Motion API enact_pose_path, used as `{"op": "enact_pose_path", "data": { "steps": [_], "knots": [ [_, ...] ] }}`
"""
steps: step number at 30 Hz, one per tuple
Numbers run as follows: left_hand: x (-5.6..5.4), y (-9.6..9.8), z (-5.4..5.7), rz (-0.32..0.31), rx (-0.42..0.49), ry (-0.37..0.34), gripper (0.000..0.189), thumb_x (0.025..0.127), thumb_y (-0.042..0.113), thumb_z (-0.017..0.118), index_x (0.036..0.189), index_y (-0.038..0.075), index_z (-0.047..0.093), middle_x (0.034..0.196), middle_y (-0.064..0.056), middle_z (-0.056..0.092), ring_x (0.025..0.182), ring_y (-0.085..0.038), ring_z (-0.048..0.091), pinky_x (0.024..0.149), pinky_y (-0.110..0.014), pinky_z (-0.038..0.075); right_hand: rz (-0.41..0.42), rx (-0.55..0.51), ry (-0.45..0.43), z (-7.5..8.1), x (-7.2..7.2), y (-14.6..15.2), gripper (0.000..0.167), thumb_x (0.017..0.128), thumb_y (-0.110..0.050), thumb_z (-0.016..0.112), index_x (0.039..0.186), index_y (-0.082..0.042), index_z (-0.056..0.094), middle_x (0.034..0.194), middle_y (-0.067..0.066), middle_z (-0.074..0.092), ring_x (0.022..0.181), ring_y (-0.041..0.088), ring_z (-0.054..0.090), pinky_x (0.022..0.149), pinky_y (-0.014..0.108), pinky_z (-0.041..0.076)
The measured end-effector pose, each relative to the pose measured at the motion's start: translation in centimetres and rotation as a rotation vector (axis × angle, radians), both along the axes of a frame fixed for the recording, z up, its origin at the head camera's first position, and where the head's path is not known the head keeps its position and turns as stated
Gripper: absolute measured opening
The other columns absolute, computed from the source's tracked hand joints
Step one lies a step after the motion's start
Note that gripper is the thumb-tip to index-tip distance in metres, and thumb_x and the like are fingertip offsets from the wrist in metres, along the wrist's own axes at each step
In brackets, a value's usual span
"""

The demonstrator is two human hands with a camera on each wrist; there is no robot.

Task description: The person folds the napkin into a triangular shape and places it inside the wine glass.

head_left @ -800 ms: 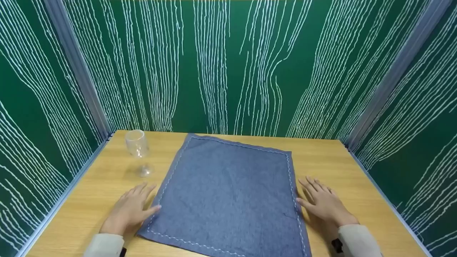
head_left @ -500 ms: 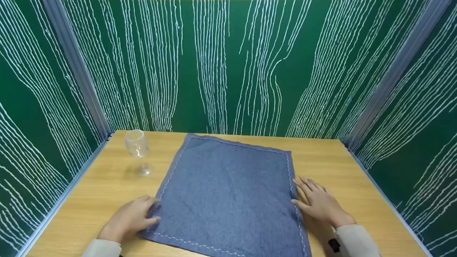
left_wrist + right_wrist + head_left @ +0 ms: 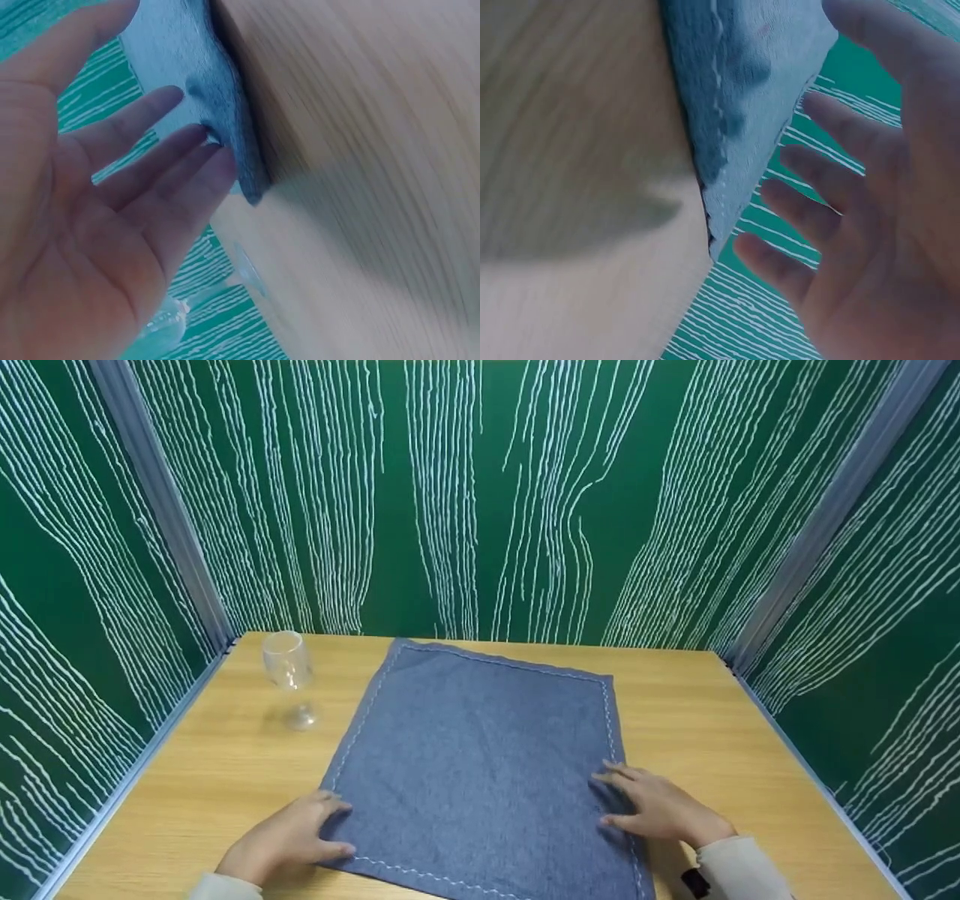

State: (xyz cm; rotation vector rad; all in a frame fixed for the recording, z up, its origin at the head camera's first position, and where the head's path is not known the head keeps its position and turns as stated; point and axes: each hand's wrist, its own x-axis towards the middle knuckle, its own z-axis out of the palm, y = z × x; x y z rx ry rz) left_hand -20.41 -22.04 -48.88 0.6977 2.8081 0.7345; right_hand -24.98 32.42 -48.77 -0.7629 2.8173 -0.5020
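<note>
A blue-grey cloth [image 3: 480, 750] with pale zigzag stitching along its border lies spread on the wooden table. At its near left corner is my left hand [image 3: 289, 836], thumb and fingers apart over the edge. The left wrist view shows those fingertips right at the raised, slightly rumpled cloth edge. Over the cloth's right border hovers my right hand [image 3: 664, 810], fingers loosely spread and holding nothing. In the right wrist view its fingers [image 3: 802, 214] stand apart from the cloth, and a shadow falls on the fabric.
A clear stemmed glass [image 3: 289, 667] stands upright left of the cloth, toward the back of the table [image 3: 697, 705]. Green walls [image 3: 450, 510] with white wavy lines enclose the back and both sides, with grey posts at the corners.
My left hand has moved nearer and slightly right, and the cloth's near left corner has shifted right. My right hand has moved left and nearer, over the cloth's right border. The glass stays put.
</note>
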Motion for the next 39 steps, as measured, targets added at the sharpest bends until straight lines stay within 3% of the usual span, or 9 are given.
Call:
{"op": "enact_pose_path", "data": {
  "steps": [5, 10, 16, 26, 32, 35, 39],
  "knots": [
    [0.5, 0.5, 0.3, 0.088, -0.006, -0.114, 0.074, 0.081, 0.044, 0.082, 0.134, -0.002, 0.059, 0.142, -0.03, 0.047, 0.132, -0.05, 0.042, 0.108, -0.063, 0.032, -0.012, 0.017, -0.141, -0.2, 0.0, 0.0, 0.074, 0.089, -0.051, 0.071, 0.147, -0.009, 0.051, 0.154, 0.026, 0.036, 0.137, 0.053, 0.034, 0.103, 0.07, 0.031],
    [0.6, 0.6, 0.4, 0.164, -0.028, -0.202, 0.074, 0.082, 0.049, 0.079, 0.139, 0.007, 0.058, 0.149, -0.022, 0.043, 0.137, -0.044, 0.04, 0.11, -0.062, 0.03, -0.03, 0.014, -0.156, -0.3, -0.2, 0.0, 0.077, 0.087, -0.052, 0.073, 0.148, -0.012, 0.049, 0.155, 0.026, 0.035, 0.138, 0.053, 0.033, 0.103, 0.071, 0.031],
    [0.1, 0.8, 0.7, 0.217, -0.048, -0.275, 0.078, 0.083, 0.054, 0.077, 0.144, 0.011, 0.055, 0.155, -0.02, 0.038, 0.14, -0.044, 0.035, 0.111, -0.063, 0.028, -0.054, 0.018, -0.168, -0.3, -0.8, -0.3, 0.076, 0.087, -0.052, 0.073, 0.149, -0.015, 0.049, 0.157, 0.023, 0.033, 0.14, 0.051, 0.031, 0.105, 0.07, 0.029],
    [-0.4, 1.0, 0.6, 0.216, -0.052, -0.263, 0.078, 0.081, 0.046, 0.082, 0.143, 0.009, 0.054, 0.155, -0.02, 0.038, 0.141, -0.043, 0.034, 0.111, -0.061, 0.028, -0.011, 0.025, -0.088, -0.5, -1.1, -0.3, 0.075, 0.088, -0.051, 0.072, 0.147, -0.01, 0.051, 0.154, 0.027, 0.036, 0.137, 0.053, 0.034, 0.104, 0.069, 0.032],
    [-0.5, 1.3, 0.4, 0.218, -0.069, -0.248, 0.075, 0.081, 0.041, 0.083, 0.144, 0.01, 0.054, 0.155, -0.02, 0.038, 0.141, -0.043, 0.035, 0.111, -0.061, 0.029, 0.06, 0.074, 0.024, 0.1, -0.4, -0.7, 0.062, 0.086, -0.037, 0.079, 0.137, -0.008, 0.06, 0.149, 0.024, 0.044, 0.132, 0.049, 0.043, 0.101, 0.066, 0.038],
    [-0.6, 1.5, 0.3, 0.215, -0.069, -0.244, 0.075, 0.081, 0.04, 0.083, 0.144, 0.01, 0.054, 0.154, -0.02, 0.038, 0.14, -0.043, 0.036, 0.111, -0.061, 0.029, 0.125, 0.084, 0.069, 0.5, 0.4, -1.1, 0.055, 0.083, -0.031, 0.083, 0.129, -0.009, 0.065, 0.14, 0.019, 0.052, 0.125, 0.042, 0.052, 0.097, 0.061, 0.045],
    [-0.5, 1.5, 0.1, 0.202, -0.066, -0.225, 0.074, 0.08, 0.038, 0.084, 0.142, 0.009, 0.055, 0.153, -0.02, 0.04, 0.139, -0.043, 0.038, 0.11, -0.06, 0.031, 0.217, 0.106, 0.132, 0.9, 1.6, -1.5, 0.048, 0.078, -0.03, 0.086, 0.118, -0.012, 0.068, 0.119, 0.005, 0.059, 0.102, 0.023, 0.059, 0.084, 0.045, 0.054]
  ]
}}
